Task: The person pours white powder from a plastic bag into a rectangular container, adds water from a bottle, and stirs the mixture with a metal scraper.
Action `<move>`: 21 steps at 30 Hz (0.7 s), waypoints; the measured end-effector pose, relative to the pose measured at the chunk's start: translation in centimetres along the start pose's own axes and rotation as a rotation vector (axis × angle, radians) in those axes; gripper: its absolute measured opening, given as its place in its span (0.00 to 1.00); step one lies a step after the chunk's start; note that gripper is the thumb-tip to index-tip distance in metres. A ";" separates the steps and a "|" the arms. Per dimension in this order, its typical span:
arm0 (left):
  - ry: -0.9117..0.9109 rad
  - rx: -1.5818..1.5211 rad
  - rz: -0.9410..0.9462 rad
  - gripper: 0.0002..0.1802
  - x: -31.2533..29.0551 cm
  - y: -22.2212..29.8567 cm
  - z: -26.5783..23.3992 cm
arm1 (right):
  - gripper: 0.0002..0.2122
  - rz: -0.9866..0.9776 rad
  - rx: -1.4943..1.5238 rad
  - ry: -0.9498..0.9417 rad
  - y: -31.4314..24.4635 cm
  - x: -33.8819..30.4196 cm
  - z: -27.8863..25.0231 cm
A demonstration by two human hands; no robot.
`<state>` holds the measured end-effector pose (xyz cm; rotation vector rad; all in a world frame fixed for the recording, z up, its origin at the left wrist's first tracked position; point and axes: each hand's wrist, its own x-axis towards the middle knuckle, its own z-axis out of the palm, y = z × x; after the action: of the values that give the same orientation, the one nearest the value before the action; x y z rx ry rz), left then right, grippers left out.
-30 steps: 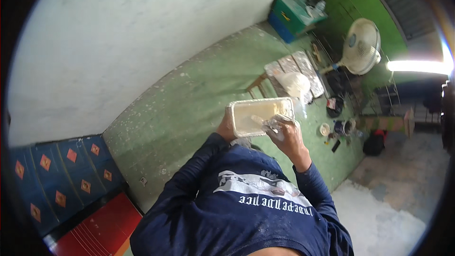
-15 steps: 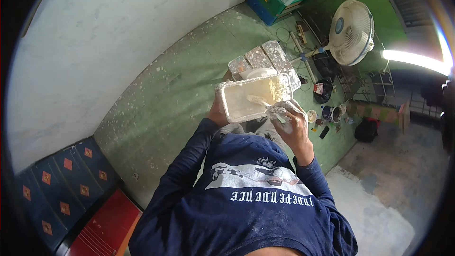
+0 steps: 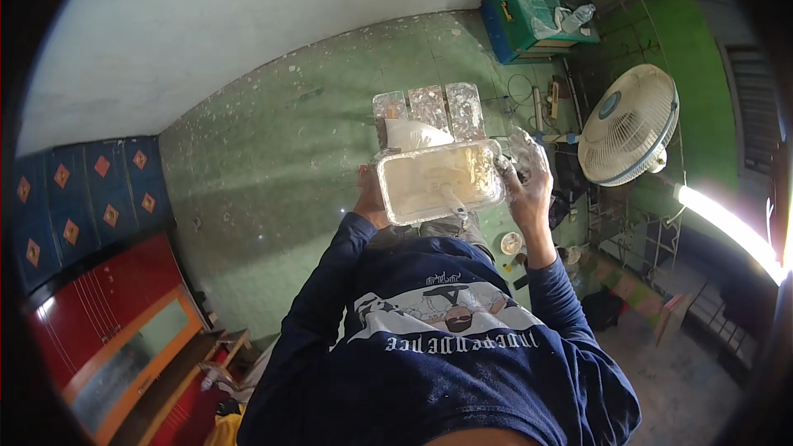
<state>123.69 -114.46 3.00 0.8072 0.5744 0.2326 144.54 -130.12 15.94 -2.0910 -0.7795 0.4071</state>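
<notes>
Holding: left hand [image 3: 369,198] grips the left end of a white plaster-filled tray [image 3: 438,181], raised above the green floor [image 3: 281,165].
Right hand [image 3: 529,177]: fingers spread, pressed against the tray's right end.
Trowel [image 3: 453,196]: lies in the plaster near the tray's front edge.
Fan [image 3: 628,125]: stands to the right.

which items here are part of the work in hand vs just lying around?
In use:
- tray of white paste, held by the left hand
- right hand at the tray's right end
- paste-smeared tool lying in the tray

Lying about:
- standing fan
- green crate
- spattered stool
- small pots on the floor
</notes>
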 end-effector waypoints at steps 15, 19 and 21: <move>-0.109 1.120 0.585 0.52 5.8 0.1 2.7 | 0.30 0.284 0.831 -0.269 5.6 1.4 -2.6; -0.094 1.322 0.663 0.47 11.9 0.7 1.8 | 0.26 0.266 0.877 -0.221 8.4 7.6 -0.8; 0.073 1.526 0.585 0.36 14.6 -0.2 0.8 | 0.21 0.105 0.672 -0.160 10.1 10.8 1.3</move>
<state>136.22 -109.14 -2.43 2.4646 0.5089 0.3447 155.87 -126.74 6.96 -1.4798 -0.5235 0.7818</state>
